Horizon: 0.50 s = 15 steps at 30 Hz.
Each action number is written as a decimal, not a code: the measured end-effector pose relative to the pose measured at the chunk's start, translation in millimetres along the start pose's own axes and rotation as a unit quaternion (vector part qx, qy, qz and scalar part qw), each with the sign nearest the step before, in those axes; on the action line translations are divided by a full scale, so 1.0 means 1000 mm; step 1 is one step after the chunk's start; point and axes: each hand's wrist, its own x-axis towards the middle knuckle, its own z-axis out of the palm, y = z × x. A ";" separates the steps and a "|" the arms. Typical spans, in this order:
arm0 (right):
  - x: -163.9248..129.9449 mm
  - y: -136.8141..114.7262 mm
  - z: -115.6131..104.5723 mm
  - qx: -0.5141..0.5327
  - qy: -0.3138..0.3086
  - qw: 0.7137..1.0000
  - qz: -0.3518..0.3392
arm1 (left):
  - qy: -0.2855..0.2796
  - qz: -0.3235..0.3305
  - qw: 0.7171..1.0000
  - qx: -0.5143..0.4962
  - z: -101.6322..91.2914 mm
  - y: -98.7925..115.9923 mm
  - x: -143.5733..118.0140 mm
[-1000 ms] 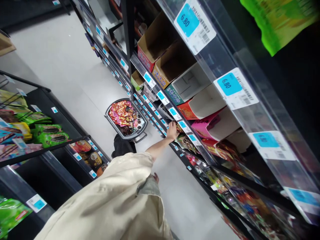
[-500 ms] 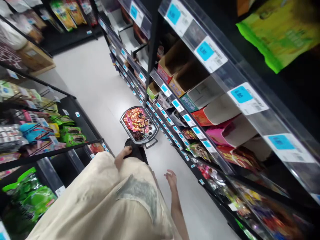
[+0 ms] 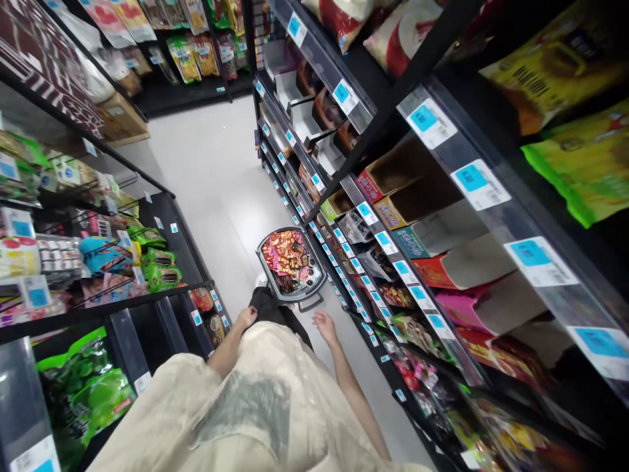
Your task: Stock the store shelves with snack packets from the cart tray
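I stand in a shop aisle and look down along my pale beige top. My left hand point(image 3: 246, 317) hangs by my dark trousers, fingers loosely curled, holding nothing. My right hand point(image 3: 325, 324) hangs open and empty, a short way off the lower shelves on the right. On the floor just ahead of both hands sits a grey shopping basket point(image 3: 314, 284) filled with red and dark snack packets point(image 3: 285, 255).
Black shelving with blue price tags point(image 3: 470, 177) and open cardboard display boxes point(image 3: 403, 172) lines the right. A lower rack with green snack bags point(image 3: 160, 270) stands on the left. Pale floor point(image 3: 211, 170) runs ahead to more shelves and a cardboard box point(image 3: 122, 118).
My right hand has left the shelf it was reaching into and dropped to my side. My left hand has come into view. My view has lifted and turned further down the aisle.
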 end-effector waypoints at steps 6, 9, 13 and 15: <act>-0.009 -0.020 0.044 -0.026 -0.027 0.999 0.036 | -0.049 0.045 0.998 0.003 -0.012 0.021 0.024; -0.018 -0.028 0.052 -0.042 -0.018 0.997 0.060 | -0.073 0.085 0.994 0.003 -0.046 0.029 0.037; -0.015 -0.044 0.060 -0.042 0.007 0.996 0.076 | -0.059 0.097 0.993 0.020 -0.102 0.028 0.055; -0.005 -0.054 0.067 -0.031 0.024 0.996 0.075 | -0.048 0.093 0.994 0.032 -0.129 0.023 0.065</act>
